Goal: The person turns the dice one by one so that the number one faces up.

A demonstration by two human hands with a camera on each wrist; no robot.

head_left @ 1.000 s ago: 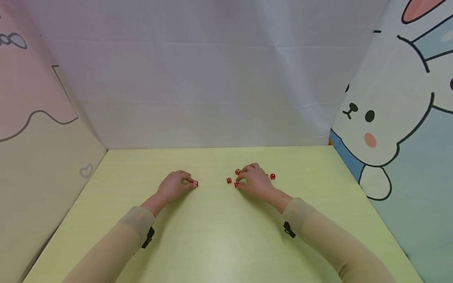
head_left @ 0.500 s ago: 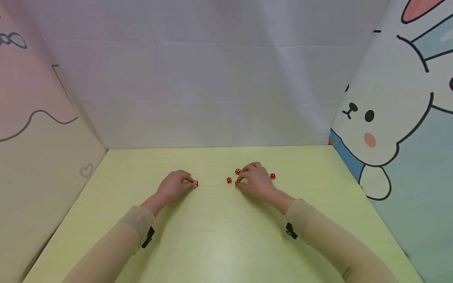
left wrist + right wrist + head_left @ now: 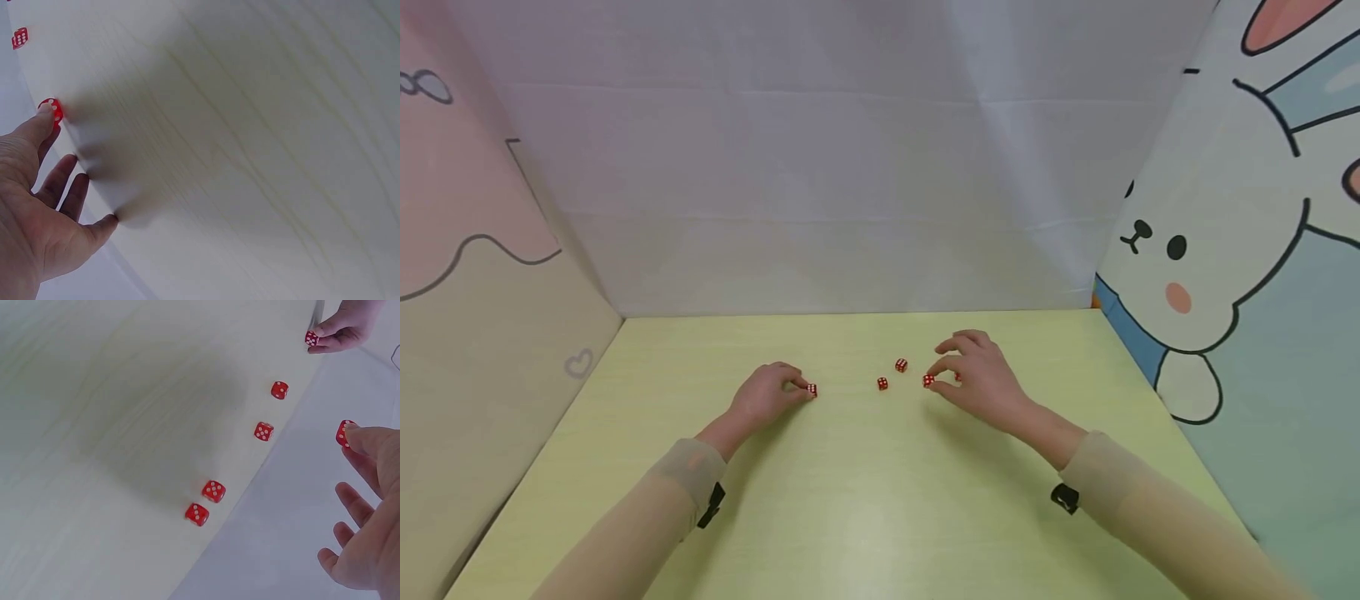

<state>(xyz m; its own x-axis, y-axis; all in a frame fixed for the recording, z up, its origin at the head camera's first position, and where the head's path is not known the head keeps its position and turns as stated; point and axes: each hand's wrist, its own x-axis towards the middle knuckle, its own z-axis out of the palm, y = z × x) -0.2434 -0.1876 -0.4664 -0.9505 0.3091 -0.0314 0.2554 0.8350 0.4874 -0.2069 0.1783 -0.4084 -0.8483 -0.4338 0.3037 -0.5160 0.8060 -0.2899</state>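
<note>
My left hand [image 3: 767, 394] pinches a red die with white dots [image 3: 55, 111] between thumb and finger, low at the tabletop left of centre. Its other fingertips come down to the wood in the left wrist view. Farther right, my right hand [image 3: 983, 379] grips a second red die [image 3: 928, 381] between thumb and forefinger, raised off the table, its other fingers spread loosely. Between the hands lie two loose red dice, a nearer die [image 3: 882, 383] and a farther die [image 3: 901, 365]. Two more, a die [image 3: 214, 491] and its close neighbour [image 3: 197, 514], are mostly hidden behind my right hand in the head view.
The pale wooden table [image 3: 850, 517] runs back to a white cloth wall [image 3: 850, 192]. A side panel with a cartoon rabbit [image 3: 1217, 250] stands on the right, and a pink and cream panel [image 3: 482, 350] borders the left.
My right hand has lifted its die off the tabletop and moved right, over the dice on that side. My left hand and its die stay where they were.
</note>
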